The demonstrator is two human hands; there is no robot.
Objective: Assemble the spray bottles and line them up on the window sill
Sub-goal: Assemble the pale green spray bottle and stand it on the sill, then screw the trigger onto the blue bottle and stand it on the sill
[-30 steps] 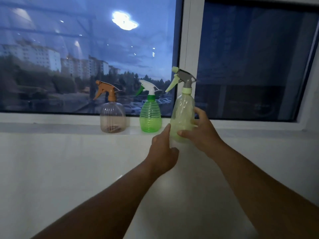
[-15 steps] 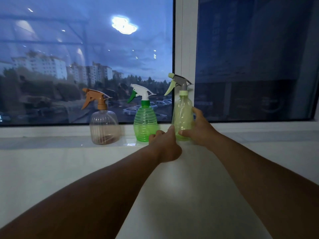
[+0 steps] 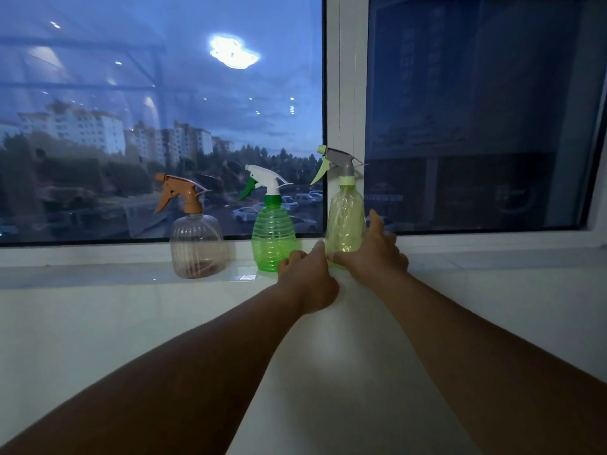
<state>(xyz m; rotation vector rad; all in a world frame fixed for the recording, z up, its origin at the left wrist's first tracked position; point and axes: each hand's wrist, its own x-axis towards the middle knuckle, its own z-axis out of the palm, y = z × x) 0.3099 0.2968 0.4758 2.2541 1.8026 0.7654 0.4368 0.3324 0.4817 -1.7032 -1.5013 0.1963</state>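
Note:
Three spray bottles stand upright in a row on the white window sill (image 3: 98, 274). At the left is a clear ribbed bottle with an orange trigger head (image 3: 197, 244). In the middle is a green ribbed bottle with a white trigger head (image 3: 272, 238). At the right is a tall pale yellow-green bottle with a grey trigger head (image 3: 345, 221). My right hand (image 3: 371, 257) wraps the lower part of the tall bottle. My left hand (image 3: 308, 280) is curled in a loose fist, its thumb touching the tall bottle's base, right beside the green bottle.
A large window with a white centre post (image 3: 345, 93) rises directly behind the bottles. The sill runs on to the right (image 3: 492, 254). A white wall (image 3: 98, 339) drops below the sill toward me.
The tall bottle has come down and back onto the sill beside the green bottle. Both hands followed it forward, and the camera moved closer.

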